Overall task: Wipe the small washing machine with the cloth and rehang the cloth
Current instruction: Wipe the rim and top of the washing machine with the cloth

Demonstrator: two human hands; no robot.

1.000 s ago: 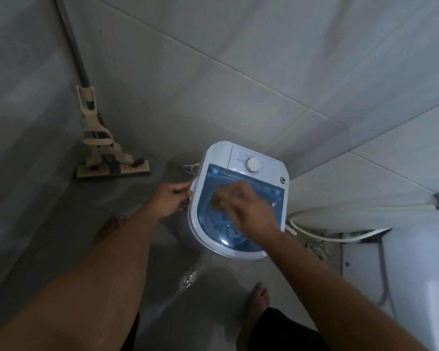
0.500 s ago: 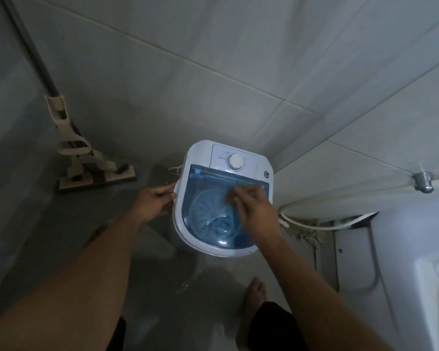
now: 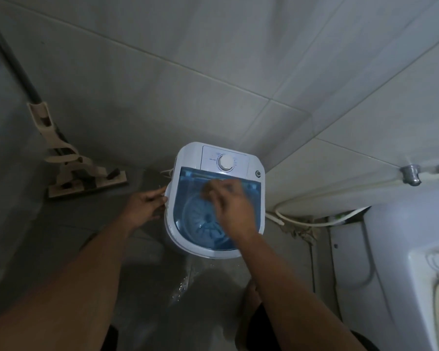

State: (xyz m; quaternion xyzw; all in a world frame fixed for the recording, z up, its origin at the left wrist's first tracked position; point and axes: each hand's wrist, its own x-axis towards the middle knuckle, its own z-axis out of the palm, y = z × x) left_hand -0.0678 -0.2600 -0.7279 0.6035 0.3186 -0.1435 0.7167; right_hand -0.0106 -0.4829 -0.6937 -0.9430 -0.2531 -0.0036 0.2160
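Note:
A small white washing machine [image 3: 188, 160] with a see-through blue lid [image 3: 188, 198] and a white dial [image 3: 226, 162] stands on the wet floor against the tiled wall. My left hand [image 3: 145, 205] grips its left side. My right hand [image 3: 232, 206] lies on the blue lid, fingers blurred by motion. A small brownish cloth [image 3: 208, 191] shows at its fingertips, mostly hidden under the hand.
A beige flat mop [image 3: 69, 171] leans in the left corner. A white hose [image 3: 312, 221] runs along the wall base at the right toward a metal tap [image 3: 411, 174]. A white fixture [image 3: 403, 262] fills the lower right. My bare foot [image 3: 251, 295] stands on the wet floor.
My right hand has swept back and forth across the blue lid, right and then back toward the middle. The left hand has stayed on the machine's left side. The view shifted slightly.

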